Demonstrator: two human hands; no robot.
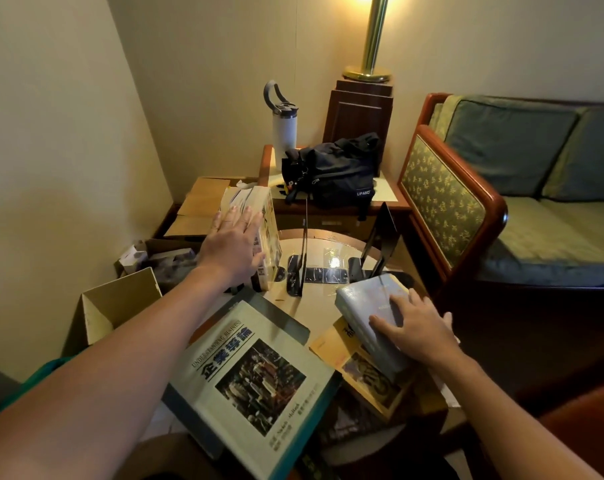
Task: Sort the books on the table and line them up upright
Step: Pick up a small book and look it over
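A thick cream book (266,216) stands upright at the far left of the round table (311,313). My left hand (233,242) lies flat against its left side, fingers together. A blue-grey book (366,320) lies on a yellow book (359,368) at the right, and my right hand (414,327) grips it from above. A large pale book with a photo cover (255,386) lies flat in front, over a dark one. Two black metal bookends (302,261) (380,237) stand on the tabletop between my hands.
Open cardboard boxes (117,306) sit on the floor at the left. Behind the table a side cabinet (390,199) carries a black bag (335,171) and a white bottle (284,129). A brass lamp (371,46) stands behind. A wooden-framed sofa (466,202) is at the right.
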